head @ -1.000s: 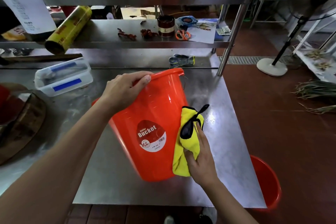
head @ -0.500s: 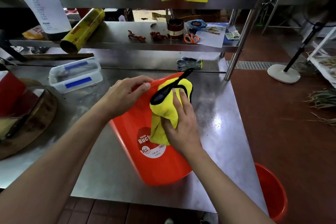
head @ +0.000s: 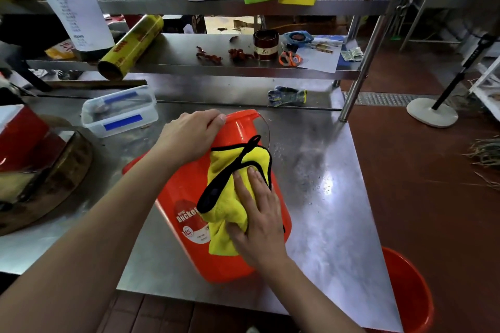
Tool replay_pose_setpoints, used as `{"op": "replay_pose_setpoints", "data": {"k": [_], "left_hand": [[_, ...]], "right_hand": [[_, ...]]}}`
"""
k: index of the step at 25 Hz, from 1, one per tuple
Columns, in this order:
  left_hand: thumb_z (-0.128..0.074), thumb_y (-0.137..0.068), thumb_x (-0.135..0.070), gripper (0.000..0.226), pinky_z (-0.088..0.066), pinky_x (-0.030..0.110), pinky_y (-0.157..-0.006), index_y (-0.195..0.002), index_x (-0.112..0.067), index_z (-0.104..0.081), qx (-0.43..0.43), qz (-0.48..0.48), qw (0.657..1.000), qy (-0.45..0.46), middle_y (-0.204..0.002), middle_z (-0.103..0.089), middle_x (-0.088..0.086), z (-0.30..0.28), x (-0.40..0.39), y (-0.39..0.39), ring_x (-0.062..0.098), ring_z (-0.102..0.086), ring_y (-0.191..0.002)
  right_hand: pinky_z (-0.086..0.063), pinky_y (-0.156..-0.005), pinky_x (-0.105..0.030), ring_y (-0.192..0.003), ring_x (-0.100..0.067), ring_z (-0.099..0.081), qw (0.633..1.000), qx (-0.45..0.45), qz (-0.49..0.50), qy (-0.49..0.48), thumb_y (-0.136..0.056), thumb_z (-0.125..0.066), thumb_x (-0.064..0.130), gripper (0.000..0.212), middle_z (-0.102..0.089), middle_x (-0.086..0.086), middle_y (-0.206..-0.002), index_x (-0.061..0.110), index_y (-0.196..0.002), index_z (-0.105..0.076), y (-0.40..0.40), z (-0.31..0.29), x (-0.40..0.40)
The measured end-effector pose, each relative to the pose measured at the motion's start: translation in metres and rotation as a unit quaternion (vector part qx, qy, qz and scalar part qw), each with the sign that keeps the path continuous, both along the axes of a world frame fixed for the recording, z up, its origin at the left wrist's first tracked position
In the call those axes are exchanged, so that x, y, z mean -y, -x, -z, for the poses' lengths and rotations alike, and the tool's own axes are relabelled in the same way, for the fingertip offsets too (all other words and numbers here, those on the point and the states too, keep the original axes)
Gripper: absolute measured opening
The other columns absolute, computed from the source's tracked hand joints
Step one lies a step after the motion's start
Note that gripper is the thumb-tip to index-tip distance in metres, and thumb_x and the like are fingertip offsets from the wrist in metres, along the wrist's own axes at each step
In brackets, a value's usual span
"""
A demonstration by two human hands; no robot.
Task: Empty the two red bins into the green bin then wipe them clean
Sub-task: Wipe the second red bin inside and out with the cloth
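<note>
On steel table, left hand fingers curl over red bin rim, gripping. Right hand fingers straight, slightly spread, pressing yellow cloth against bin side.

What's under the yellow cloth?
The side of the red bucket, with its label half covered. The right hand presses the yellow cloth down. Any dirt beneath is hidden.

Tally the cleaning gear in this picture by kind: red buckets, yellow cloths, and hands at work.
Red buckets: 2, one on the table, one on the floor
Yellow cloths: 1
Hands: 2, left hand, right hand
Total: 5
</note>
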State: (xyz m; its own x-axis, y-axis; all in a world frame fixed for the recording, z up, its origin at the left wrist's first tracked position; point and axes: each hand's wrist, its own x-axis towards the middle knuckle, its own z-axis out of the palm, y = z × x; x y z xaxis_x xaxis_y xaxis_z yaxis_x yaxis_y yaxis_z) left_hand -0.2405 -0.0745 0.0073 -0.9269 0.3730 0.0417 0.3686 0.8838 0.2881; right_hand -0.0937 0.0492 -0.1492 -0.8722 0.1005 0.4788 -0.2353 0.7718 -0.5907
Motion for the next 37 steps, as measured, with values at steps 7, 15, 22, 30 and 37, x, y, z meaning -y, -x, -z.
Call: {"op": "replay_pose_setpoints", "data": {"k": [7,15,22,30,37], "left_hand": [[-0.026,-0.106,-0.056,0.038,-0.049,0.054,-0.092,-0.133,-0.049,-0.052,0.011,0.008,1.000,-0.019,-0.126,-0.067,-0.002,0.000,0.002,-0.006,0.033,-0.061,-0.116],[-0.027,-0.099,-0.063,0.044,-0.050,0.053,-0.091,-0.128,-0.051,-0.057,0.012,0.002,0.998,-0.058,-0.116,-0.072,-0.003,0.002,0.007,-0.012,0.029,-0.064,-0.107],[-0.027,-0.106,-0.057,0.041,-0.046,0.052,-0.095,-0.136,-0.048,-0.053,-0.001,-0.017,0.999,-0.033,-0.127,-0.068,-0.001,0.002,0.011,-0.016,0.033,-0.060,-0.119],[-0.022,-0.106,-0.054,0.045,-0.048,0.049,-0.092,-0.141,-0.045,-0.049,-0.029,-0.011,0.999,-0.015,-0.122,-0.069,-0.003,0.008,0.010,-0.021,0.027,-0.064,-0.110],[-0.022,-0.106,-0.057,0.044,-0.044,0.047,-0.090,-0.139,-0.047,-0.050,-0.033,-0.004,0.999,-0.015,-0.123,-0.070,-0.003,0.007,0.014,-0.021,0.030,-0.063,-0.113]], "right_hand": [[-0.031,-0.116,-0.053,-0.155,-0.014,-0.012,0.999,0.016,0.008,0.037,-0.078,-0.058,0.040,0.087,-0.016,0.004,-0.168,0.033,-0.159,-0.026,0.016,-0.015,-0.001],[-0.030,-0.117,-0.050,-0.155,-0.016,-0.015,0.999,-0.004,0.002,0.049,-0.081,-0.057,0.039,0.082,-0.019,0.001,-0.167,0.029,-0.158,-0.030,0.045,-0.032,-0.007],[-0.037,-0.112,-0.059,-0.155,-0.020,-0.017,0.995,0.019,-0.021,0.091,-0.075,-0.061,0.030,0.093,-0.016,0.003,-0.168,0.033,-0.160,-0.022,-0.005,0.017,-0.023],[-0.038,-0.110,-0.062,-0.154,-0.024,-0.021,0.985,0.054,-0.018,0.164,-0.081,-0.055,0.032,0.088,-0.019,0.002,-0.167,0.037,-0.160,-0.016,-0.052,0.060,-0.044],[-0.036,-0.115,-0.054,-0.155,-0.015,-0.016,0.987,0.048,-0.039,0.149,-0.084,-0.057,0.030,0.087,-0.015,0.007,-0.168,0.042,-0.159,-0.014,-0.006,0.015,-0.035]]}}
